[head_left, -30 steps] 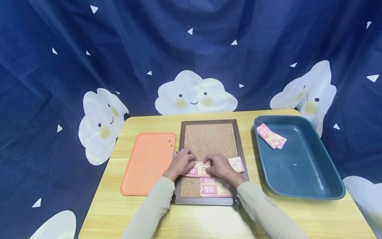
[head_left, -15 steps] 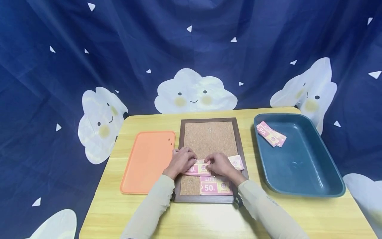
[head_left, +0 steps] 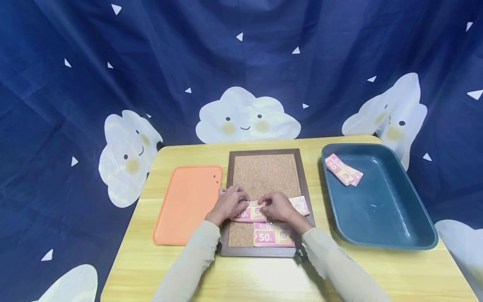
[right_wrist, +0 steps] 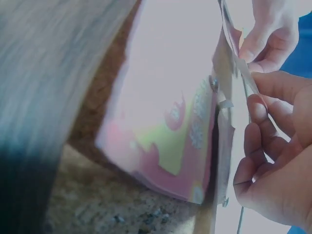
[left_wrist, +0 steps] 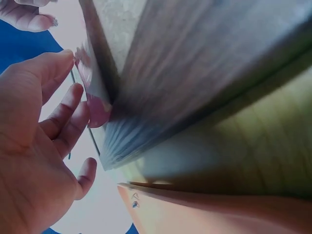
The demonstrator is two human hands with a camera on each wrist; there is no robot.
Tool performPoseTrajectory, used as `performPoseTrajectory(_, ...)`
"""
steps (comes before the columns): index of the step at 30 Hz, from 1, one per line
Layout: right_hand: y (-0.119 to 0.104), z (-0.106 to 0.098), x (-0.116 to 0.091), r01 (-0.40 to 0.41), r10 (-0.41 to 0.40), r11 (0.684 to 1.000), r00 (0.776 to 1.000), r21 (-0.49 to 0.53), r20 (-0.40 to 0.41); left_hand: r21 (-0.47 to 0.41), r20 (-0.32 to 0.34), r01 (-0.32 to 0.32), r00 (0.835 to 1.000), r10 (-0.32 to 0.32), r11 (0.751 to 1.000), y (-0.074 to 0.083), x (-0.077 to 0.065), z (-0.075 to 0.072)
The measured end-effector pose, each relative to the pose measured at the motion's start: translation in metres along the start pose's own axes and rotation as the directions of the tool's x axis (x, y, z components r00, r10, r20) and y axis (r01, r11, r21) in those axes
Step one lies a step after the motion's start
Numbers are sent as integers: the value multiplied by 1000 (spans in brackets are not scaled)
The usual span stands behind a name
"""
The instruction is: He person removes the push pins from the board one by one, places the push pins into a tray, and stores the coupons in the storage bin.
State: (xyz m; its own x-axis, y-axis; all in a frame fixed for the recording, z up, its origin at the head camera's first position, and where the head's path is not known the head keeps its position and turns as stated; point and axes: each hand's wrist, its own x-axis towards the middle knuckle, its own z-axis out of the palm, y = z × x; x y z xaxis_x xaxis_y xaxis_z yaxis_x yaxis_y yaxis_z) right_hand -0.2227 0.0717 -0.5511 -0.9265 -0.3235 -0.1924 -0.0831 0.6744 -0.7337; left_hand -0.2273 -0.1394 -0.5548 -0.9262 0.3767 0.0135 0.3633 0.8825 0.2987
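Note:
A stack of pink and yellow coupons (head_left: 250,214) lies across the lower half of a cork board (head_left: 266,176) with a dark frame. My left hand (head_left: 230,203) pinches its left end; in the left wrist view the thumb (left_wrist: 63,58) is at the coupon's edge. At the stack's right end my right hand (head_left: 278,206) pinches the upper edge, as the right wrist view shows with its fingers (right_wrist: 258,107) on a thin coupon edge. Just in front lies a second coupon pile (head_left: 273,238), and a third coupon pile (head_left: 299,205) sticks out beyond the right hand.
An orange tray (head_left: 188,205) lies left of the board. To the right stands a deep blue-green bin (head_left: 381,209) with loose coupons (head_left: 343,170) at its far left corner. A wooden table (head_left: 260,279) bears everything, and a dark blue cloud-print curtain (head_left: 241,54) hangs behind.
Both hands keep their places at the coupon stack with only slight finger movement. The head view has shifted a little.

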Motion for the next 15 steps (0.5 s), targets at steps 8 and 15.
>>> performPoseTrajectory(8,-4,-8,-4,-12,13,999,1000,50,-13,-16,-6,1,1000,-1,1000,4,-1,-7)
performPoseTrajectory(15,-8,-18,-8,-15,16,998,1000,59,-17,-12,-18,2,1000,-3,1000,6,-1,-14)
